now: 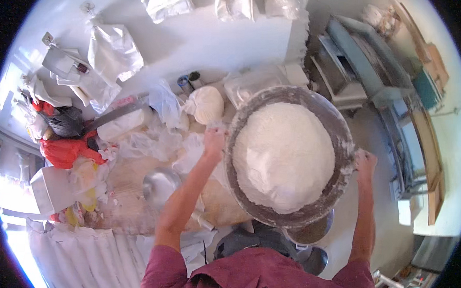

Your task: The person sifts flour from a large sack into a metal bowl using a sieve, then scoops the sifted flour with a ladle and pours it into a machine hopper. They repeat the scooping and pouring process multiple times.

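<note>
A large round dark basin [343,150], its wall dusted white, is held up in front of me. Inside it rises a big smooth mound of white flour [286,155]. My left hand [215,143] is closed on the basin's left side, and my right hand [365,162] grips the opposite side. Parts of the fingers are hidden by the rim. Just past my left hand, a tied clear bag with pale contents [207,105] rests on the table. Beside my left forearm lies a shiny metal bowl [158,187].
The wooden table [127,183] carries crumpled plastic bags [152,140] and a red bag [66,151]. Lower down, partly under the basin, are a container [314,232] and a metal bowl [316,260]. A blue-grey metal machine [371,52] stands at the far right.
</note>
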Available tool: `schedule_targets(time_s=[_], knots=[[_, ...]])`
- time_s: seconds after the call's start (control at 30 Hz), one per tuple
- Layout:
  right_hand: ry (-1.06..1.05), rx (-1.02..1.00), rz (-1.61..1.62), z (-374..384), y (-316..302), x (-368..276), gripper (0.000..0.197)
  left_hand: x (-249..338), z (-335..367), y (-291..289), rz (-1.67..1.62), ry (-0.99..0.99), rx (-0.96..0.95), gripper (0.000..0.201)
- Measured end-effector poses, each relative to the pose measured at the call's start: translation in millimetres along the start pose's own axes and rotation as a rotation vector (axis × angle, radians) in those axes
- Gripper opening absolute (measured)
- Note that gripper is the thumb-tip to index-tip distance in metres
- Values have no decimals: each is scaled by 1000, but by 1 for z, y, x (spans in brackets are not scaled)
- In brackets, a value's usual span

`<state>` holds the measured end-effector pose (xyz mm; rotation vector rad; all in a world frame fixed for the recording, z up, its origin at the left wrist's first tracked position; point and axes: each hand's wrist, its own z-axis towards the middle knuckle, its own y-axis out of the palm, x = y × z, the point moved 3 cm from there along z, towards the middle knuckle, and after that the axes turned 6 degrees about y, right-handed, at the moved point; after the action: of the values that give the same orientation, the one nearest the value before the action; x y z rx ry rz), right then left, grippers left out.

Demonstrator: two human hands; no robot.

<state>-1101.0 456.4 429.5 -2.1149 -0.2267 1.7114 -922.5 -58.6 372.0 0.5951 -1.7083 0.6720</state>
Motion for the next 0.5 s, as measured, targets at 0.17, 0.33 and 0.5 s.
schedule_targets(time_s=[0.17, 0.33, 0.5], knots=[[34, -301, 255, 101, 141, -72, 24, 33, 119, -50, -72, 49, 152, 22], [-51, -331, 299, 166, 222, -114, 22, 54, 184, -54, -10, 69, 248, 24], [-116, -254, 179, 201, 259, -127, 25, 43, 211, -64, 2, -9, 323, 25]])
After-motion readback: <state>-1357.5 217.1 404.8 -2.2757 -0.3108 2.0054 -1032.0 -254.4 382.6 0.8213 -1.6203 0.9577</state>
